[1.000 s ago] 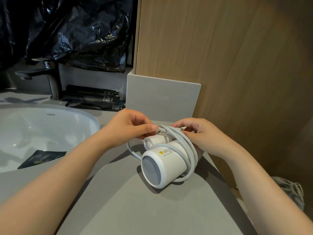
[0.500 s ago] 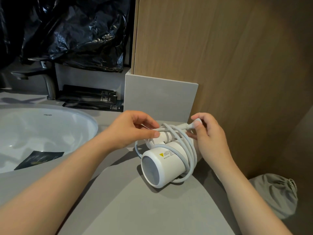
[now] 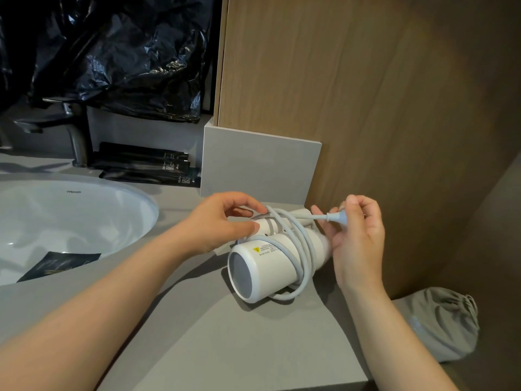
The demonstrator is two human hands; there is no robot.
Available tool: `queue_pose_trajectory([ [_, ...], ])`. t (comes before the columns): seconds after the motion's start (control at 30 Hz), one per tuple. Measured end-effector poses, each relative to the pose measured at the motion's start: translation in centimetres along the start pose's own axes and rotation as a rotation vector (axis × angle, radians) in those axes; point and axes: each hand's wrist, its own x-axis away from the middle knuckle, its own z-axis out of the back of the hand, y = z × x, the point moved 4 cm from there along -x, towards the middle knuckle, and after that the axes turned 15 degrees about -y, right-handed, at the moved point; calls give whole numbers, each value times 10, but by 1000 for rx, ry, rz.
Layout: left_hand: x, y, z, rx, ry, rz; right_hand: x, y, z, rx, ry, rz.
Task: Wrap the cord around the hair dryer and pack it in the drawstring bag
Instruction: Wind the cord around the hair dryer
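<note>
A white hair dryer (image 3: 266,268) lies on the grey counter (image 3: 225,348), its barrel opening facing me. Its white cord (image 3: 303,249) is looped several times around the body. My left hand (image 3: 222,224) presses the dryer's folded handle from the left, thumb on the handle. My right hand (image 3: 356,238) holds the cord's plug end (image 3: 337,216) pinched between fingers, lifted just right of the dryer. A grey drawstring bag (image 3: 442,323) lies crumpled below the counter's right edge, apart from both hands.
A white sink (image 3: 70,221) with a dark packet (image 3: 59,263) in it is at the left. A faucet (image 3: 73,128) and black sachets (image 3: 146,165) stand behind. A wooden panel (image 3: 366,108) and grey upstand (image 3: 259,167) close off the back right. Black plastic (image 3: 112,52) hangs above.
My right hand has lifted off the dryer and pulled the plug end out to the right. The loose loop by my left hand has drawn tight. The view shifted, showing more of the bag.
</note>
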Motion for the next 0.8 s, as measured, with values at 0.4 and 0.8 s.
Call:
queue_pose_trajectory([
  [0.4,1,-2,-12,35,-24,25,36,-7,14,597,-257,-125],
  [0.8,4,5,-20,101,38,-43,49,-6,25,692,-361,-264],
])
